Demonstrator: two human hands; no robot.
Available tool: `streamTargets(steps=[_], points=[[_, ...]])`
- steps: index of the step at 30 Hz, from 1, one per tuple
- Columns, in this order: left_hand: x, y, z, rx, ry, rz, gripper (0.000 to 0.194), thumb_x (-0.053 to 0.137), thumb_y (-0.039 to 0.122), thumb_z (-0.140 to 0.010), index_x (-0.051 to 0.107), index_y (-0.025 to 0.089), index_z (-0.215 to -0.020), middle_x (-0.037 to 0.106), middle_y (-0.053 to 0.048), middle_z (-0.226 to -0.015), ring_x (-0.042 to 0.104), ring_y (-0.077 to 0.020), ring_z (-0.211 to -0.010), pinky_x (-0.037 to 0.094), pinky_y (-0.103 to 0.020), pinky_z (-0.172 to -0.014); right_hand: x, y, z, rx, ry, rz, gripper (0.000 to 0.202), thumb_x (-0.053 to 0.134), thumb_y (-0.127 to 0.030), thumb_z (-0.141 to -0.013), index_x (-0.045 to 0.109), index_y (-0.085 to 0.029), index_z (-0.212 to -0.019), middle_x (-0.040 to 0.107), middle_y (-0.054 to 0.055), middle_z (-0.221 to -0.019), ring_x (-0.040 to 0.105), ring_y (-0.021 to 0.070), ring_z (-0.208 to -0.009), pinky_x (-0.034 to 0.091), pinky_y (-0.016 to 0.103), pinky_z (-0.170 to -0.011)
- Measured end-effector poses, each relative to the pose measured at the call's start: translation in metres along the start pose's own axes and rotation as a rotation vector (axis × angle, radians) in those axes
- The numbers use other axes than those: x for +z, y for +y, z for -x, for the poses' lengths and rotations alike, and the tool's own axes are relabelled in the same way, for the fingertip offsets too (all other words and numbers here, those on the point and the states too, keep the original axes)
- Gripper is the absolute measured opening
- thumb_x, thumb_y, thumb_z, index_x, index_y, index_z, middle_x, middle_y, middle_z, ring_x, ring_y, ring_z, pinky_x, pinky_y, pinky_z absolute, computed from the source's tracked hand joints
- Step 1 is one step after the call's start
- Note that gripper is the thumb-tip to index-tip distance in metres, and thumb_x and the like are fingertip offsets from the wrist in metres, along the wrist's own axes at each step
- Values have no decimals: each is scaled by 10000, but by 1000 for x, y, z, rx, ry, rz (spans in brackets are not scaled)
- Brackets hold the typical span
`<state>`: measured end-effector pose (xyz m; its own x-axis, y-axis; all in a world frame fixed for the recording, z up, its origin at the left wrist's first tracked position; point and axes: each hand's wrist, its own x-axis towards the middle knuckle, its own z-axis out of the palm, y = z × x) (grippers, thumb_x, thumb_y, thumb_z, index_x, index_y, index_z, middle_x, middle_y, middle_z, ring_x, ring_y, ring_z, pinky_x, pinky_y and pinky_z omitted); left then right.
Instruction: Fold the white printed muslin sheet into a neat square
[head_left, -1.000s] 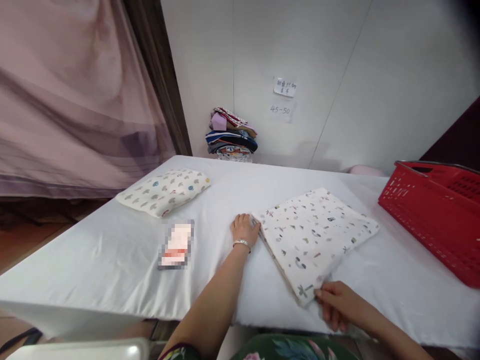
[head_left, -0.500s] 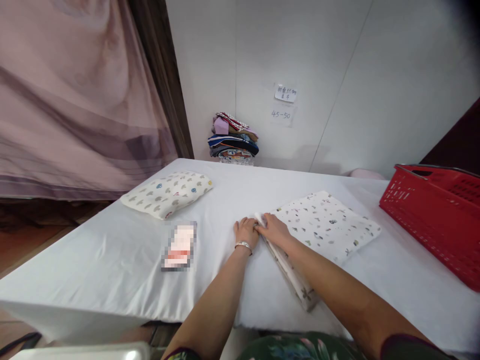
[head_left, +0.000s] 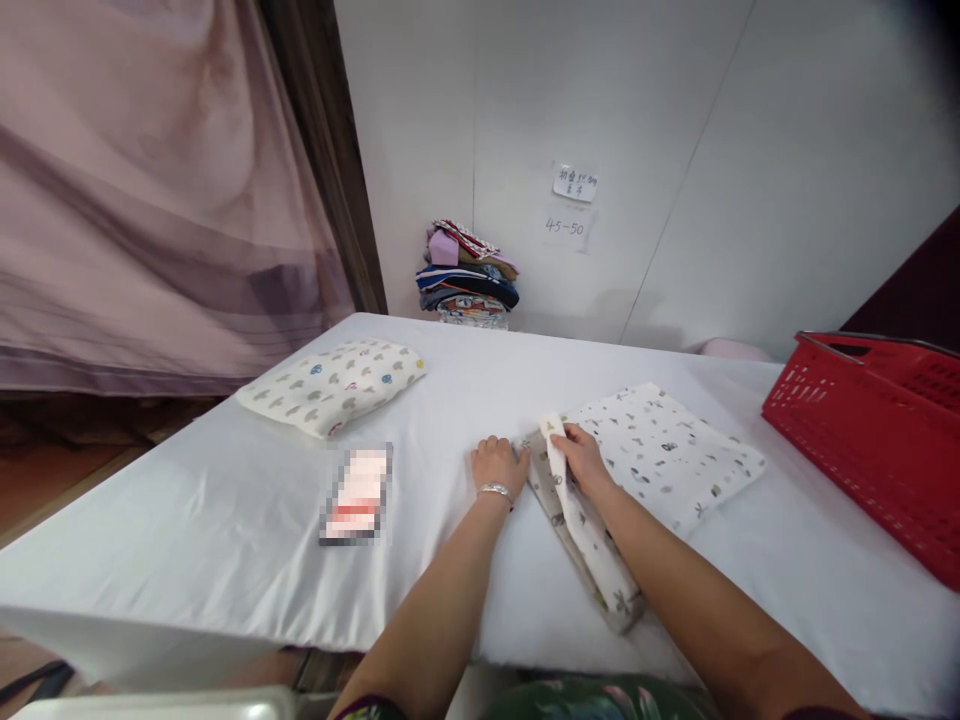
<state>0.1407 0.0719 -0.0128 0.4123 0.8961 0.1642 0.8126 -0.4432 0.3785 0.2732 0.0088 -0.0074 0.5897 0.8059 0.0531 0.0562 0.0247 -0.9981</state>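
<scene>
1. Head view, clock positions from the centre of view: the white patterned cloth (head_left: 667, 450) lies at 4 o'clock on the white-covered table (head_left: 450, 390). It is folded in layers, its near-left edge raised and turned back in a strip.
2. Right hand (head_left: 587, 462), at 4 o'clock: narrow grip, thumb and fingers pinching the upper end of that strip.
3. Left hand (head_left: 499, 468), at 6 o'clock: palm down on the table, thumb against the cloth's left corner. Whether it grips any fabric cannot be told.
4. Left wrist: silver bracelet (head_left: 495, 489).
5. At 3 o'clock: red basket (head_left: 862, 430), well apart from the cloth.
6. At 9 o'clock: cream patterned bundle (head_left: 337, 385). At 8 o'clock: flat rectangular item (head_left: 356, 495), surface pixelated.
7. At 12 o'clock, beyond the table: stack of folded fabrics (head_left: 466, 275).
</scene>
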Motion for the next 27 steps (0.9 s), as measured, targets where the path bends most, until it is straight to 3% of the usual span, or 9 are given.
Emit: streamTargets(steps=[4, 8, 12, 17, 21, 23, 27], points=[[6, 10, -6, -7, -14, 118, 220, 494, 362, -753, 586, 163, -777, 601, -94, -869, 511, -229, -903, 349, -340, -773, 3, -9, 0, -64, 13, 109, 257, 544, -309, -648, 599, -155, -846, 572, -6, -690, 487, 130, -616, 383, 223, -554], [12, 11, -21, -159, -60, 551, 72, 507, 250, -732, 531, 185, -751, 594, -16, -683, 556, -158, -700, 398, -269, -661, 5, -18, 2, -117, 35, 277, 285, 503, -301, -674, 589, -163, -907, 592, 6, -743, 506, 143, -652, 402, 233, -589], [16, 2, -31, -272, -26, 704, 106, 481, 251, -755, 506, 178, -829, 619, -10, -729, 576, -123, -670, 422, -229, -612, 16, -18, 6, -174, 18, 542, 314, 455, -265, -706, 571, -191, -987, 606, 9, -784, 520, 151, -673, 407, 244, -638], [21, -7, -26, -272, -40, 795, 300, 491, 167, -736, 480, 185, -1036, 660, -26, -856, 604, -108, -701, 446, -216, -632, 37, -11, 6, -215, -85, 853, 296, 436, -153, -684, 595, -193, -931, 619, 37, -863, 533, 167, -776, 383, 250, -708], [20, -10, -26, -238, -71, 993, 527, 464, 98, -720, 370, 206, -1227, 573, -62, -1150, 604, -93, -745, 478, -210, -634, 39, -6, 3, -201, -79, 788, 287, 437, -183, -708, 589, -197, -951, 624, 24, -844, 540, 156, -749, 391, 242, -689], [17, -9, -30, -266, -147, 1094, 521, 410, 96, -747, 348, 190, -1255, 557, -74, -1170, 606, -95, -726, 495, -216, -587, 37, -3, 3, -167, -59, 694, 284, 433, -232, -729, 581, -201, -968, 622, 6, -799, 538, 146, -688, 403, 240, -654], [11, -9, -39, -300, -275, 1122, 426, 346, 95, -765, 449, 124, -1177, 578, -109, -1112, 595, -99, -633, 499, -225, -498, 35, 0, 5, -156, -47, 605, 317, 439, -340, -751, 572, -199, -1003, 609, -6, -765, 534, 142, -654, 422, 249, -642]])
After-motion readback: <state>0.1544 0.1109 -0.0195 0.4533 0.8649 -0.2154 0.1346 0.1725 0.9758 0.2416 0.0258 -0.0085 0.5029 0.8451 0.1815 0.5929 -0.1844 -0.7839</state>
